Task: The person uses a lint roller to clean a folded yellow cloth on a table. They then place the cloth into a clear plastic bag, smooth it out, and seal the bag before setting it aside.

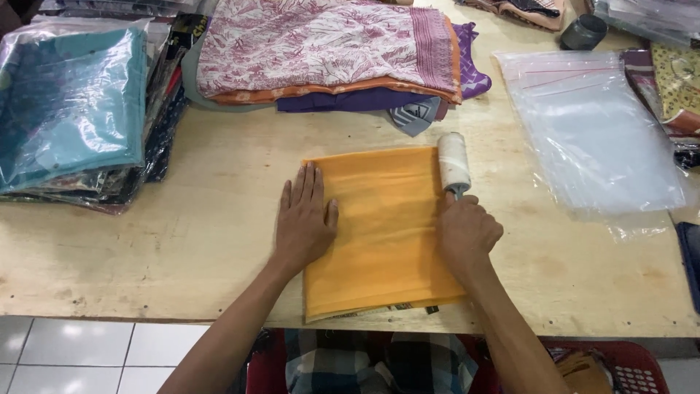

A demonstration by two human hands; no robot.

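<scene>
Near the counter's (146, 241) front edge, the left hand (305, 219) presses flat, fingers spread, on a folded orange cloth (386, 226) while the right hand (467, 232) grips a white lint roller (453, 162).

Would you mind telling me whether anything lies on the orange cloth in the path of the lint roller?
Nothing visible does. The right hand grips the lint roller at the far right edge of the folded orange cloth. The left hand lies flat on the cloth's left edge, off to the side, and the cloth between them is bare.
</scene>
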